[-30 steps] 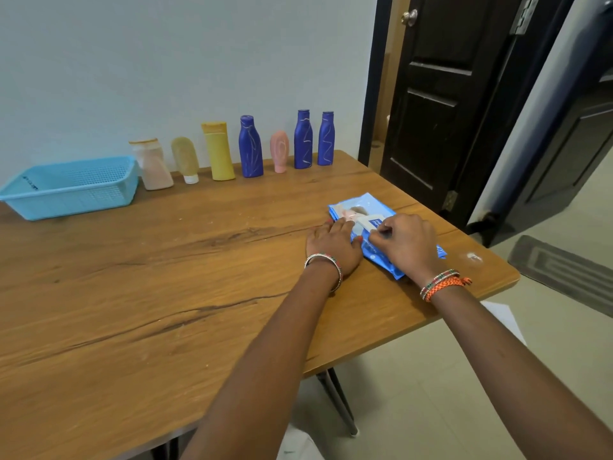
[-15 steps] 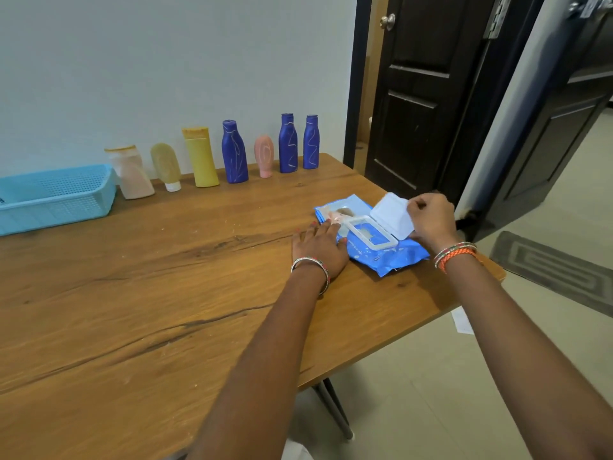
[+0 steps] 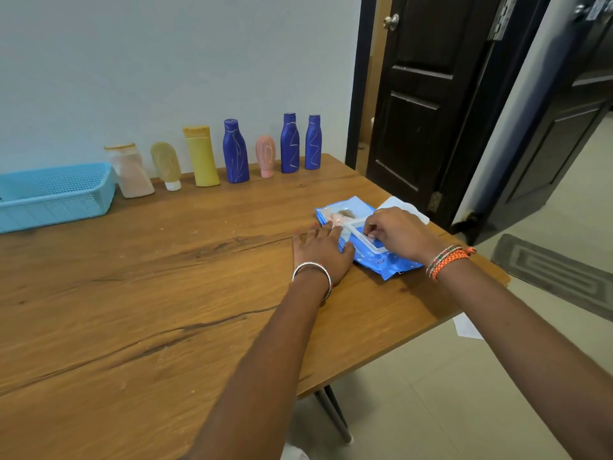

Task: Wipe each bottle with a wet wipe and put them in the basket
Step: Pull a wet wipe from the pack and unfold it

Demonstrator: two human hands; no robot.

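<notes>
Head view of a wooden table (image 3: 149, 293), read from left to right. A light blue basket (image 3: 56, 194) sits at the far left edge, its long axis running along the wall. Just beside it stands a row of seven bottles parallel to the wall, all upright with long axes vertical: a pale pink bottle (image 3: 131, 171) leaning slightly, a tan tube (image 3: 166, 164) resting cap-down, a yellow tube (image 3: 201, 156), a wide blue bottle (image 3: 235, 151), a pink tube (image 3: 265, 156) cap-down, and two slim blue bottles (image 3: 289, 143) (image 3: 313, 142) standing close together. Well apart from the row, near the right edge, lies a blue pack of wipes (image 3: 381, 260), flat, its long axis slanting from far left to near right, lid flap (image 3: 404, 207) lifted away toward the door (image 3: 431, 94). The left hand (image 3: 323, 249) lies flat with straight fingers, pressing the pack's left end. The right hand (image 3: 394, 232) has its fingers curled, fingertips pinching at the pack's opening.
</notes>
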